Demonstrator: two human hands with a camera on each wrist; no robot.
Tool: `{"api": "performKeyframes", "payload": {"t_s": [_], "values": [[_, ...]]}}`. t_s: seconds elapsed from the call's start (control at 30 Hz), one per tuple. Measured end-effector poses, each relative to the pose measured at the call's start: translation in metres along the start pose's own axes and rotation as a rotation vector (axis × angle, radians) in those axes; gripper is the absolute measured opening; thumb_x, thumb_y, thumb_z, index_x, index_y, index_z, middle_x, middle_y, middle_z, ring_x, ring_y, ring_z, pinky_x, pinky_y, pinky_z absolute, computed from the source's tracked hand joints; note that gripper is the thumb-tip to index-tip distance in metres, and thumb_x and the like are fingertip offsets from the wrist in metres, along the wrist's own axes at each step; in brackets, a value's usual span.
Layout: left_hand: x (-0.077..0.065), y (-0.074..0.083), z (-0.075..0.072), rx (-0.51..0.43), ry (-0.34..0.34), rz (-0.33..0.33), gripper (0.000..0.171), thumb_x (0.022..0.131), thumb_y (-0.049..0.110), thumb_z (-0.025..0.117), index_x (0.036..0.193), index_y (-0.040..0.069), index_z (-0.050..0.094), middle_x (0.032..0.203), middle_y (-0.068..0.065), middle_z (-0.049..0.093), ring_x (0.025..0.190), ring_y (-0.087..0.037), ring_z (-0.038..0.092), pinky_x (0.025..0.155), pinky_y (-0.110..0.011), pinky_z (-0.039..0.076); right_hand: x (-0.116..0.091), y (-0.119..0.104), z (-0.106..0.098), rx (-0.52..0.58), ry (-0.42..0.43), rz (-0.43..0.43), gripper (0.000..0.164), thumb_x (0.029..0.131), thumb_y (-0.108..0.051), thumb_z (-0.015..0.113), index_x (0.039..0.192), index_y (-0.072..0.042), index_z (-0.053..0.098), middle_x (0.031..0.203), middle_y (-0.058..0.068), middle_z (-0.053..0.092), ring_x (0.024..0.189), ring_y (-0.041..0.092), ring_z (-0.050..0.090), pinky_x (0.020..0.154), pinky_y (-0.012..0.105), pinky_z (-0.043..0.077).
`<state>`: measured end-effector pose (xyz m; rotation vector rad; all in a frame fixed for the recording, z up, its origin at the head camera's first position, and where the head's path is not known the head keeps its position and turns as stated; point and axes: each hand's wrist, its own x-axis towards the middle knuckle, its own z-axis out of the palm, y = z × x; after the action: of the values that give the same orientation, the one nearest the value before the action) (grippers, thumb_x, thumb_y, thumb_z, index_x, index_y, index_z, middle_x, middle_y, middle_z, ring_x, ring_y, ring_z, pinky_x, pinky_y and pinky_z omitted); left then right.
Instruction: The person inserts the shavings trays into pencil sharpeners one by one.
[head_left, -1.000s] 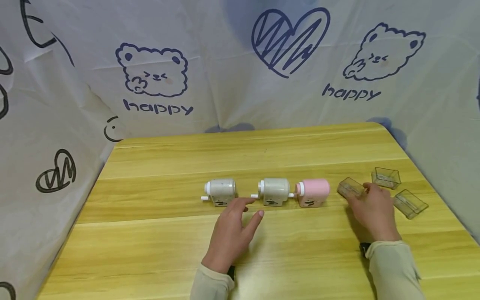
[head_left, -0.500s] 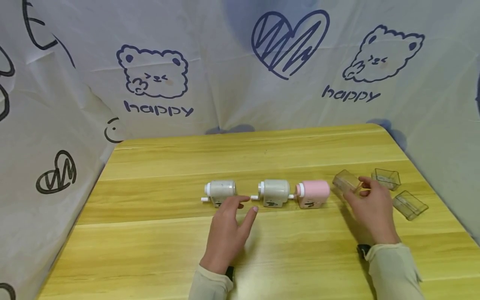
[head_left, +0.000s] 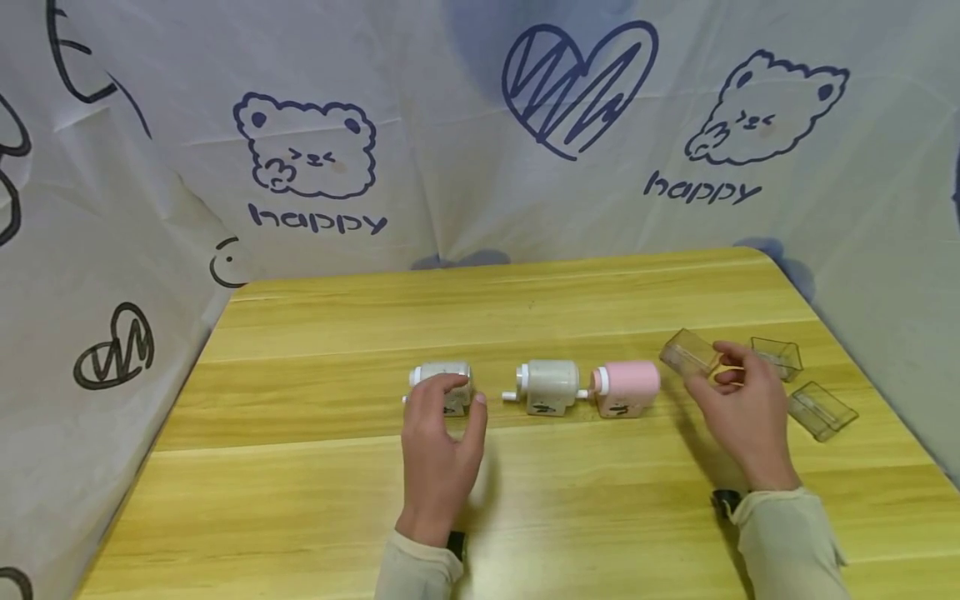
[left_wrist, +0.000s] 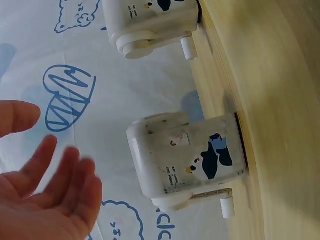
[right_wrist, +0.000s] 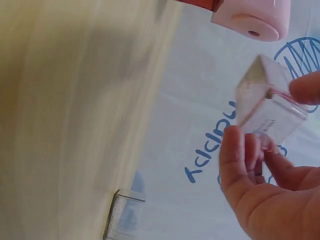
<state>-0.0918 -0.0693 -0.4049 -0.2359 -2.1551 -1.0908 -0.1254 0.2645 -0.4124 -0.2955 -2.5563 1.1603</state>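
Observation:
My left hand [head_left: 438, 458] hovers in front of the leftmost white hand-crank pencil sharpener [head_left: 441, 369], fingers relaxed and holding nothing. In the left wrist view that pencil sharpener [left_wrist: 200, 155] shows a penguin-like print and a small white crank; the fingers are apart from it. A second white pencil sharpener [head_left: 551, 383] and a pink one [head_left: 630, 383] stand in line to its right. My right hand [head_left: 746, 417] pinches a clear, open-topped plastic box [head_left: 686, 352] between thumb and fingers, raised above the table. In the right wrist view the box [right_wrist: 272, 117] is tilted.
Two more clear boxes, one farther back [head_left: 780, 358] and one nearer [head_left: 822, 411], lie to the right of my right hand on the wood-grain table [head_left: 300, 483]. A white cloth [head_left: 442, 108] with blue drawings hangs behind the table.
My right hand has lifted the clear box off the table and carried it slightly left and back. My left hand has moved left, from between the two white pencil sharpeners to the leftmost one.

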Motion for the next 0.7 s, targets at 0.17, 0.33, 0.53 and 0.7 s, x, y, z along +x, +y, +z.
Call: {"api": "performKeyframes", "payload": {"t_s": [0.17, 0.33, 0.53, 0.7], "values": [[0.002, -0.008, -0.005, 0.048, -0.026, -0.027, 0.039, 0.085, 0.024, 0.070, 0.120, 0.011, 0.059, 0.128, -0.012, 0.053, 0.119, -0.032, 0.042, 0.099, -0.050, 0.031, -0.002, -0.005, 0.004, 0.097, 0.052, -0.035, 0.049, 0.084, -0.018, 0.064, 0.131, -0.016, 0.054, 0.115, 0.003, 0.045, 0.090, 0.018, 0.048, 0.075, 0.018, 0.043], [0.002, -0.019, -0.013, 0.104, -0.180, -0.138, 0.065, 0.082, 0.029, 0.075, 0.139, 0.016, 0.048, 0.150, -0.014, 0.033, 0.135, -0.036, 0.026, 0.104, -0.059, 0.024, -0.004, -0.009, 0.010, 0.199, 0.049, -0.157, 0.050, 0.080, -0.006, 0.065, 0.129, -0.014, 0.055, 0.112, 0.002, 0.045, 0.091, 0.020, 0.047, 0.078, 0.019, 0.044], [0.000, -0.026, -0.019, 0.114, -0.391, -0.199, 0.081, 0.082, 0.025, 0.075, 0.151, 0.018, 0.031, 0.159, -0.014, 0.011, 0.142, -0.036, 0.012, 0.107, -0.062, 0.020, -0.010, -0.010, 0.019, 0.221, -0.032, -0.309, 0.053, 0.078, 0.000, 0.067, 0.129, -0.014, 0.056, 0.110, 0.005, 0.049, 0.088, 0.019, 0.048, 0.077, 0.020, 0.044], [-0.001, -0.029, -0.018, 0.161, -0.456, -0.171, 0.079, 0.086, 0.021, 0.071, 0.152, 0.018, 0.028, 0.159, -0.015, 0.016, 0.142, -0.037, 0.013, 0.104, -0.065, 0.022, -0.018, -0.026, 0.021, 0.207, -0.095, -0.366, 0.052, 0.078, 0.001, 0.068, 0.128, -0.010, 0.055, 0.110, 0.008, 0.051, 0.087, 0.020, 0.049, 0.075, 0.023, 0.044]]}}
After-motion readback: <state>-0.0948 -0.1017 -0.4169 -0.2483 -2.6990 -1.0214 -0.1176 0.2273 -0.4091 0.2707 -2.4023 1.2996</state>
